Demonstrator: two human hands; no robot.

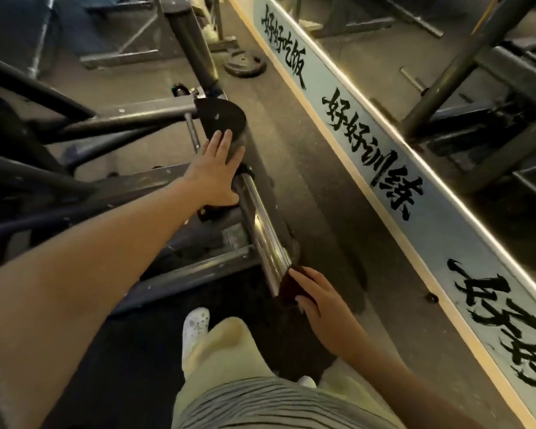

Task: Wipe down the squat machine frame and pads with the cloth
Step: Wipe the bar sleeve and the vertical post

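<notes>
Cloth (291,284) in right grip (319,308), against bar (260,224) end

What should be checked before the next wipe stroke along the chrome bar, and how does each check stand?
1. Grip of right hand on cloth: ok.
2. Contact of cloth with chrome bar at its near end: ok.
3. Bracing by left hand, flat on black cylinder: ok.
4. Stretch of bar between the hands unobstructed: ok.
5. Cleanliness of cloth: cannot tell, too dark.
</notes>
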